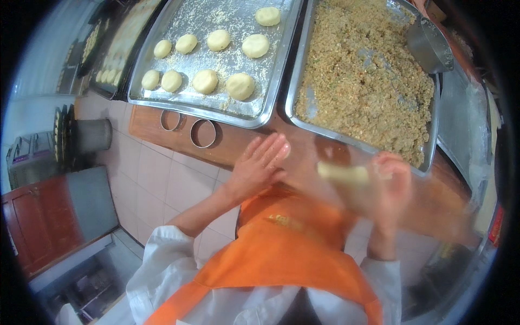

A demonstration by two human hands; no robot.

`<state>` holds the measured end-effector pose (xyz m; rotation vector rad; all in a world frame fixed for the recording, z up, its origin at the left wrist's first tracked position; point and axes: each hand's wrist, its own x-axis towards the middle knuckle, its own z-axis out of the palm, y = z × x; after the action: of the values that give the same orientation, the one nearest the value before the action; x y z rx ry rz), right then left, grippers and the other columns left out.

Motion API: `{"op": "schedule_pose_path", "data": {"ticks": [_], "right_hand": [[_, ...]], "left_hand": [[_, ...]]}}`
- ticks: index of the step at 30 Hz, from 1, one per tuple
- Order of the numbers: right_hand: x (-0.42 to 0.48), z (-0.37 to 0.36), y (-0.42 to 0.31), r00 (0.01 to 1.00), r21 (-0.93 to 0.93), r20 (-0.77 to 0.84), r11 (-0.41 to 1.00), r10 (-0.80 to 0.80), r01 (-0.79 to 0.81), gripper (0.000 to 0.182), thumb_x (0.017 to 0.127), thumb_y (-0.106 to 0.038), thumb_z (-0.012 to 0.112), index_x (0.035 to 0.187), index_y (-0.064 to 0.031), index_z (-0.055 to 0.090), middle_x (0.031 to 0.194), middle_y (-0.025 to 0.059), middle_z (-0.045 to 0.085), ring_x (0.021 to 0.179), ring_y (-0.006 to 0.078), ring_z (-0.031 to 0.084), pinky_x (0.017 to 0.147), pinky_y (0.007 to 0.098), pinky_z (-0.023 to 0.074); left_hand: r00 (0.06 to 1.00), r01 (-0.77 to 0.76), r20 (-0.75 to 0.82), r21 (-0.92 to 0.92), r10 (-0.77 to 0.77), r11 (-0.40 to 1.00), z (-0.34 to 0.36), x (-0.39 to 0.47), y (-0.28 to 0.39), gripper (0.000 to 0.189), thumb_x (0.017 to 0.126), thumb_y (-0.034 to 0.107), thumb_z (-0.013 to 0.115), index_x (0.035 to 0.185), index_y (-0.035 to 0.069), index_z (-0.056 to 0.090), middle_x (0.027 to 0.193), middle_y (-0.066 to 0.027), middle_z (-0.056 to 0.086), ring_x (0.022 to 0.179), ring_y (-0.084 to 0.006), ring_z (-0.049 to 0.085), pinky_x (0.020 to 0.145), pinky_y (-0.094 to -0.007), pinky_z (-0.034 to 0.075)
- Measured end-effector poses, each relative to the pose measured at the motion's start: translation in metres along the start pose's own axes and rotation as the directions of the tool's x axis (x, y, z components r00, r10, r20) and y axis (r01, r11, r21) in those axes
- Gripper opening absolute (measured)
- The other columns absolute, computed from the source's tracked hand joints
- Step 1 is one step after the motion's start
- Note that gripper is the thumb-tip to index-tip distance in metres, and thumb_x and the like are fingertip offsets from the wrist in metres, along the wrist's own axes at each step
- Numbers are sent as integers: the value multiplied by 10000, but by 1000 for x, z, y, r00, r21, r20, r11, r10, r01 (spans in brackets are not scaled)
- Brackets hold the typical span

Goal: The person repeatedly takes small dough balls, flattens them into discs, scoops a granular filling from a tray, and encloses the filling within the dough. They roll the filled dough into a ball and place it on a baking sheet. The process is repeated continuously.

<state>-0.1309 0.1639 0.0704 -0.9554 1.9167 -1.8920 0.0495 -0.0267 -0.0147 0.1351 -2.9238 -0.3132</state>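
Note:
My left hand point(263, 161) is held over the wooden table edge with its fingers stretched out and a pale spot near the fingertips. My right hand point(391, 178), blurred by motion, has curled fingers. A short pale yellow cylinder point(343, 173) sticks out leftward from it; blur hides whether it is dough or a small roller. Beyond my left hand, a metal tray point(260, 121) holds several round, flattened dough pieces point(240, 86) on scattered crumbs. Past my right hand, a second metal tray point(345, 138) is filled with a crumbly brown mixture point(365, 81).
Two metal ring cutters point(203, 133) lie on the wooden table point(239, 142) before the dough tray. A metal scoop or bowl point(430, 44) rests at the right tray's far corner. Another tray with dough pieces point(109, 76) stands at left, above the tiled floor point(158, 174).

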Motion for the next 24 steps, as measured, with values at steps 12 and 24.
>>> {"op": "schedule_pose_path", "data": {"ticks": [12, 24], "right_hand": [[15, 14, -2, 1000, 121, 2, 993, -5, 5, 199, 748, 114, 571, 829, -42, 478, 903, 92, 523, 835, 142, 520, 724, 263, 440], [6, 9, 4, 999, 102, 33, 994, 30, -33, 202, 746, 104, 576, 838, -41, 470, 908, 95, 527, 845, 145, 517, 749, 270, 432]], "left_hand": [[989, 58, 138, -31, -53, 998, -2, 11, 9, 702, 763, 393, 576, 1300, 34, 301, 1367, -156, 274, 1270, -314, 253, 1018, -435, 234], [874, 422, -163, -210, -457, 882, -2, 1, 11, 394, 731, 207, 626, 1065, 17, 542, 1095, -148, 503, 1015, -325, 451, 856, -425, 337]]}}
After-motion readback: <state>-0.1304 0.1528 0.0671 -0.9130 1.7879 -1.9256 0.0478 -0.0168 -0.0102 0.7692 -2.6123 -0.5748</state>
